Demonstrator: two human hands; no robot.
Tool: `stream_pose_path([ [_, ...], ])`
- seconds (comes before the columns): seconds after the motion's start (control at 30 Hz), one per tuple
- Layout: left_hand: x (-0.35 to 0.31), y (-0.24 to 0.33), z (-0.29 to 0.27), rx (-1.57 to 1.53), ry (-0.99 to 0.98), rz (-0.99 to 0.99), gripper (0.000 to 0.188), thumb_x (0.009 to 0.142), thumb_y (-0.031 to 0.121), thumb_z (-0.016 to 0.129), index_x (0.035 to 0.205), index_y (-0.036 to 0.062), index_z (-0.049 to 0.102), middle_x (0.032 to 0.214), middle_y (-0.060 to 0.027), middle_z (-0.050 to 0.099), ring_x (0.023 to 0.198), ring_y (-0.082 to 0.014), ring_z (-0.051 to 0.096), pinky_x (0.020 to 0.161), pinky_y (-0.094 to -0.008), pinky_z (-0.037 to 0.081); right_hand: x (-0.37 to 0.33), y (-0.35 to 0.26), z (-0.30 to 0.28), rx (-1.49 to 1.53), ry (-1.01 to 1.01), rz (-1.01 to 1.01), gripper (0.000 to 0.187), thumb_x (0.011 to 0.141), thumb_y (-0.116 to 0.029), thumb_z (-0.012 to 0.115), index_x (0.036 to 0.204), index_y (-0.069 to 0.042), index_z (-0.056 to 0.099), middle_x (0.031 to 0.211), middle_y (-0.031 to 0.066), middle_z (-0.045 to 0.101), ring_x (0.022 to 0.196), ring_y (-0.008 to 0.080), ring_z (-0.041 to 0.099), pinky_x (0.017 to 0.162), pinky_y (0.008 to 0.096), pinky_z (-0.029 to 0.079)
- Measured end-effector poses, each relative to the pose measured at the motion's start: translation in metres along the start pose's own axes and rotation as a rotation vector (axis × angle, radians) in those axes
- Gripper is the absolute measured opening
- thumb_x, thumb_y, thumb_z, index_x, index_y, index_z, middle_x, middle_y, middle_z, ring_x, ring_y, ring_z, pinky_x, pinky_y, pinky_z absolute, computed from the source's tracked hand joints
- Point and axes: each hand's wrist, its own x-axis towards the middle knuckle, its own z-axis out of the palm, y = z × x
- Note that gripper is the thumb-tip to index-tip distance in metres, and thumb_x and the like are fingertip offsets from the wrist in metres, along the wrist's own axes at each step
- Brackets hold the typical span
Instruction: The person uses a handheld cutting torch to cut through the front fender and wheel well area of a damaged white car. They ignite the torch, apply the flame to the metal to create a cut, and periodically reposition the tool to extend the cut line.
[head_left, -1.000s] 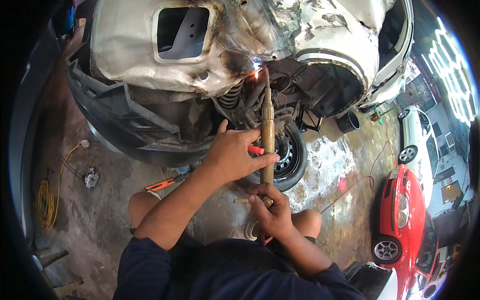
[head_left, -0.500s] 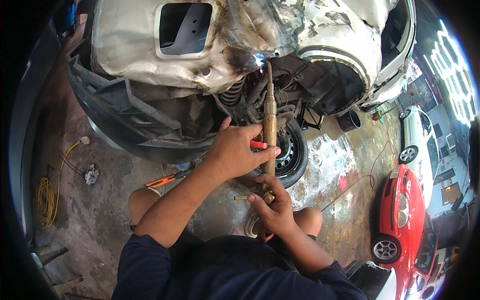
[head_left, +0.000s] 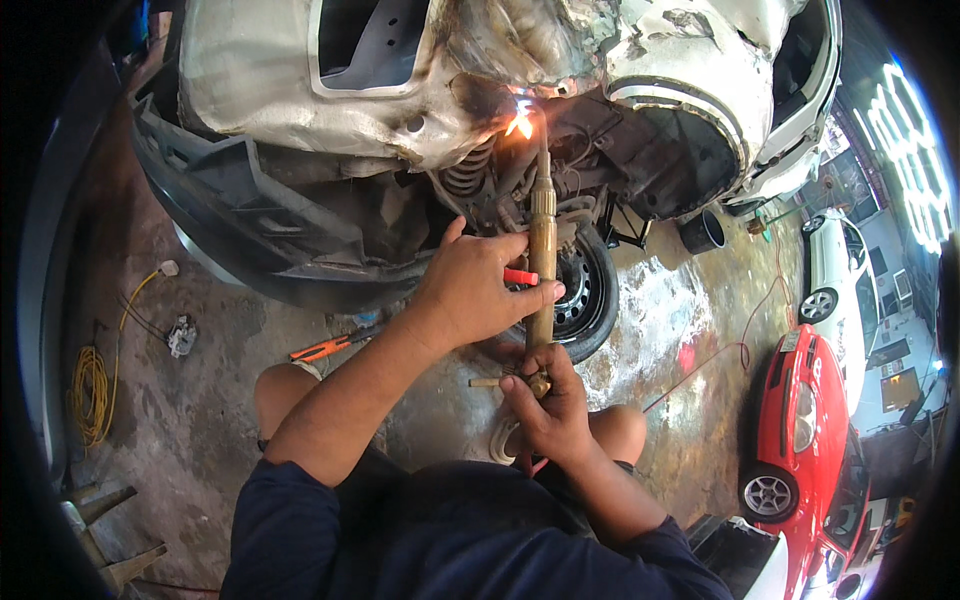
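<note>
A long brass gas torch [head_left: 541,240] points away from me, its thin bent tip up against scorched bodywork. At the tip burns a bright orange and white flame [head_left: 520,119]. My left hand [head_left: 470,285] grips the torch's barrel, thumb across it; a small red object [head_left: 519,277], its kind unclear, pokes out between thumb and forefinger. Closed around the rear end, by the brass valve fittings [head_left: 540,384], is my right hand [head_left: 555,410]. The white car body panel [head_left: 300,120] is dented and browned around the flame.
Below the panel are a coil spring [head_left: 464,175] and a loose dark bumper [head_left: 290,240]. A wheel [head_left: 585,300] lies beyond my hands. Orange-handled pliers [head_left: 320,348], a coiled yellow cord [head_left: 92,395] and a black bucket [head_left: 702,232] are on the floor. A red car [head_left: 800,430] stands to the right.
The flame has turned from small and blue-white to larger and orange. The car body sits slightly higher in view. Both hands keep their hold on the torch.
</note>
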Motion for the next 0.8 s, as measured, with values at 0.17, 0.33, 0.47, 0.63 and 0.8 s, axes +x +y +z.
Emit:
stream_pose_path([
  [0.17,-0.0003,-0.0008,0.0002,-0.032,0.014,0.01,0.064,0.089,0.056,0.084,0.131,0.0092,0.074,0.103,-0.0122,0.082,0.099,-0.0326,0.079,0.125,-0.0647,0.033,0.0036,0.0043,-0.0002,-0.048,0.005,-0.116,0.023,0.102,0.001,0.071,0.108,-0.004,0.05,0.124,0.0196,0.074,0.075,0.0091,0.07,0.062,0.0283,0.06],
  [0.33,0.0003,-0.0006,0.0005,0.0,0.024,0.007,0.062,0.089,0.056,0.084,0.129,0.0093,0.075,0.101,-0.0109,0.082,0.098,-0.0325,0.079,0.124,-0.0649,0.033,0.0037,0.0042,0.0004,-0.058,0.009,-0.092,0.023,0.102,0.002,0.071,0.108,-0.004,0.05,0.124,0.0187,0.074,0.075,0.0088,0.07,0.062,0.0285,0.06],
  [0.47,0.0017,-0.0001,-0.0004,0.022,-0.01,-0.021,0.06,0.089,0.055,0.084,0.127,0.0094,0.076,0.1,-0.0106,0.082,0.097,-0.0319,0.079,0.124,-0.0657,0.034,0.004,0.0041,0.0009,-0.063,0.023,-0.09,0.022,0.102,0.002,0.07,0.108,-0.004,0.05,0.123,0.0179,0.074,0.074,0.0089,0.069,0.061,0.0285,0.06],
  [0.63,0.0025,0.0009,-0.0014,0.013,-0.014,-0.022,0.058,0.09,0.054,0.084,0.126,0.01,0.076,0.1,-0.0097,0.082,0.097,-0.0315,0.079,0.123,-0.0665,0.034,0.0055,0.0053,0.0024,-0.054,0.027,-0.077,0.021,0.103,0.002,0.07,0.108,-0.004,0.05,0.122,0.0167,0.074,0.075,0.0087,0.069,0.062,0.0281,0.06],
  [0.8,0.0031,0.0008,-0.0025,0.015,-0.013,-0.015,0.058,0.09,0.054,0.084,0.127,0.01,0.076,0.1,-0.0094,0.082,0.098,-0.0311,0.079,0.124,-0.0661,0.034,0.0066,0.0044,0.0025,-0.071,0.025,-0.083,0.02,0.103,0.002,0.069,0.108,-0.004,0.05,0.122,0.016,0.074,0.076,0.0087,0.069,0.062,0.0285,0.061],
])
